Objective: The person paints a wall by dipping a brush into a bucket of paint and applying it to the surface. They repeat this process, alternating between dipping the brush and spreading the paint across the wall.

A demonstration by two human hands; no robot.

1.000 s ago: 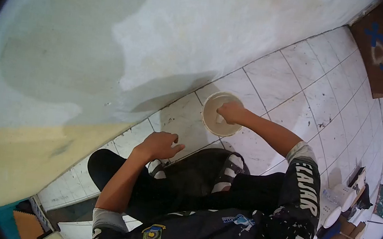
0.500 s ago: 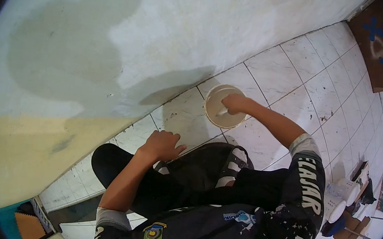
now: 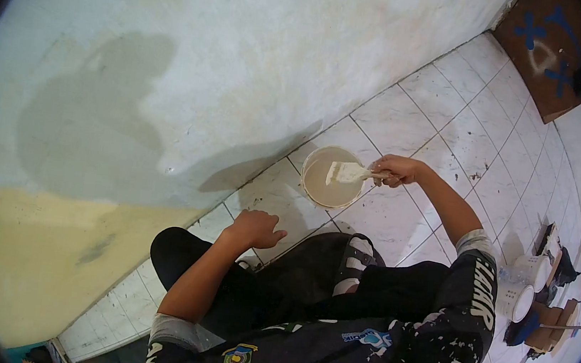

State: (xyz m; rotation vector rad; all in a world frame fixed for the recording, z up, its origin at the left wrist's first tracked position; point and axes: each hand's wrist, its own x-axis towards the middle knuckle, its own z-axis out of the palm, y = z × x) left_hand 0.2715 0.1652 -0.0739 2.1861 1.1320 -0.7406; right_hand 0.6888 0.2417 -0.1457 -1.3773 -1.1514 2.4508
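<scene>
In the middle of the frame, the right hand (image 3: 395,170) grips a flat white paintbrush (image 3: 346,173) over the round white paint bucket (image 3: 324,185). The left hand (image 3: 256,229), lower down, is loosely curled and holds nothing. A too-full brush could drip paint on the white floor tiles (image 3: 449,113).

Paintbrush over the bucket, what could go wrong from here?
1. The paintbrush, gripped by the right hand, has paint-coated bristles above the paint bucket. If it is carried sideways, it may drip onto the tiled floor.
2. The bucket stands close to the bent leg and the left hand. A shift of either could tip it.
</scene>
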